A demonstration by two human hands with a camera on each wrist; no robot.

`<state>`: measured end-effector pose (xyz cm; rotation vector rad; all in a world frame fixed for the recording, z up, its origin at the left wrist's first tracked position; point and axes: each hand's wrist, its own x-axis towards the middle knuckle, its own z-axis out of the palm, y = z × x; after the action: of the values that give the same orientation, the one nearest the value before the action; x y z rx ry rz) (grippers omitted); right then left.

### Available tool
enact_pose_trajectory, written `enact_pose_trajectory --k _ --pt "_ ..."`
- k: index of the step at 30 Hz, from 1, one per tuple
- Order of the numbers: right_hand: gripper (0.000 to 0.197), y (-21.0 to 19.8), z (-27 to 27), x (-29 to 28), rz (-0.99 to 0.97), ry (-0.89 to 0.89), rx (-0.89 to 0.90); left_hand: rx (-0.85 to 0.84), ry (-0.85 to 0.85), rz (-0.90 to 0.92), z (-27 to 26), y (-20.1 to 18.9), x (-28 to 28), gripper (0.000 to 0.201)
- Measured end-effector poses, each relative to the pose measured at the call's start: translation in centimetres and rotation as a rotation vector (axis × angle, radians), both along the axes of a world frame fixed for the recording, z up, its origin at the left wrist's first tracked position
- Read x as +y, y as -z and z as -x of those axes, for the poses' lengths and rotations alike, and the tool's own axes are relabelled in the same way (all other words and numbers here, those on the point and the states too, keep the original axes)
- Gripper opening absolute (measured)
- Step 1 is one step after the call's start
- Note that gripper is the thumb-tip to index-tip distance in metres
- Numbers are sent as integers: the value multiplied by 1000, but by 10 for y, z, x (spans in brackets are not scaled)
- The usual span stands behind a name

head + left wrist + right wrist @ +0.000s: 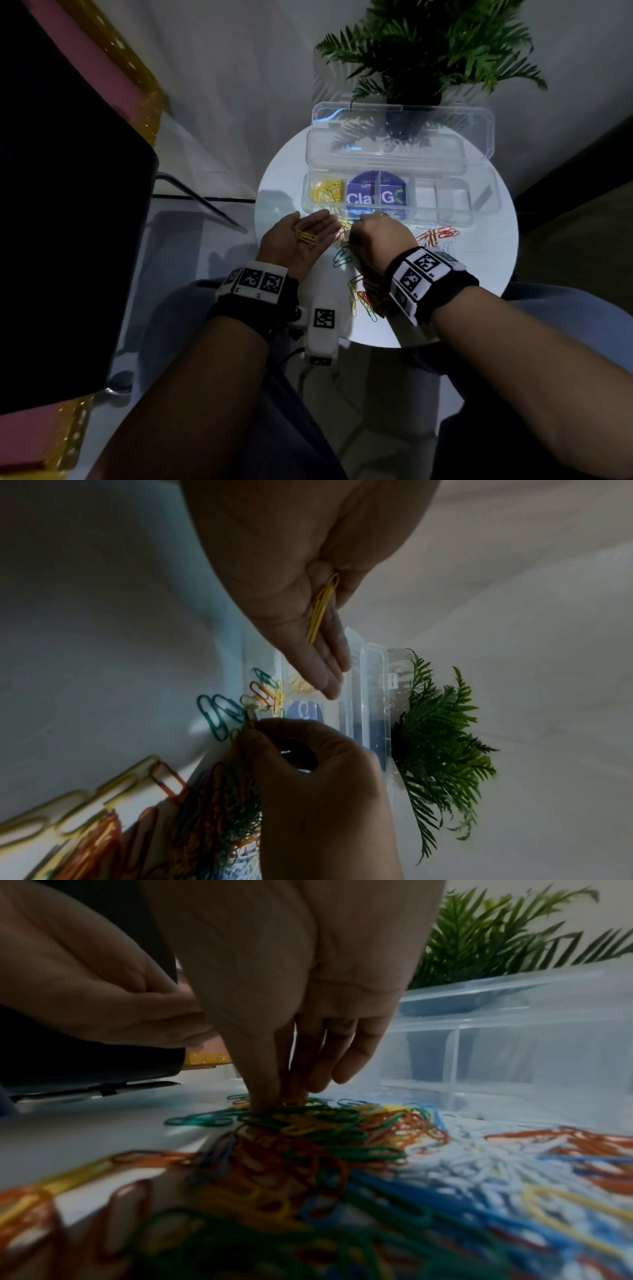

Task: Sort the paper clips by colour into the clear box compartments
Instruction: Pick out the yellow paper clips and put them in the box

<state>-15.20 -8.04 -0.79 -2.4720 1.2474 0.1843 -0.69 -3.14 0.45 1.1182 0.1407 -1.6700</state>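
**Yellow round going on, and that pile is a tangle**

The paper clips (363,294) are thin coated wire, basically weightless, springy and slick, and I'd bet they hook into each other the second you lift 1. They're heaped loose on the round white table (479,274), from about 6 o'clock up to 3 o'clock of its top, all colours mixed together. Best bet, I reckon, is pinching 1 clip by a rounded end and giving it a shake so the hangers-on drop off.

The right hand (376,236) is knuckles up, fingertips (263,1096) pressed together down in the heap, pinching at clips; which colour it's got I can't tell.

The left hand (301,236) sits just beside it at 9 o'clock, palm up and flat, fingers relaxed, with a few yellow clips (305,236) lying loose on it. Tilt that palm and they'll slide right off.

The clear box (445,209) sits at 12 o'clock, lid open, with a batch of yellow clips in its leftmost compartment (327,192). The other compartments look clipless. A potted fern (428,51) stands behind it.
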Motion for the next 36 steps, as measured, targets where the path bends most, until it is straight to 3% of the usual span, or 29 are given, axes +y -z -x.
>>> enact_pose_trajectory --k 14,18,21,28,32,36 --pt "16 6 2 -6 -139 111 -89 7 -22 -3 -2 5 1 48" --pt "4 -1 10 -5 -241 274 -360 33 -25 8 -1 6 0 54" --pt "7 -11 17 -8 -292 377 -539 38 -17 13 0 7 0 68" --pt "14 -28 23 -16 -651 590 -837 17 -53 -21 5 0 -2 51" --pt "12 -36 15 -11 -763 543 -915 31 -40 -28 13 -4 -2 48" --pt "12 -44 -2 -7 -708 405 -812 57 30 3 21 -6 -2 40"
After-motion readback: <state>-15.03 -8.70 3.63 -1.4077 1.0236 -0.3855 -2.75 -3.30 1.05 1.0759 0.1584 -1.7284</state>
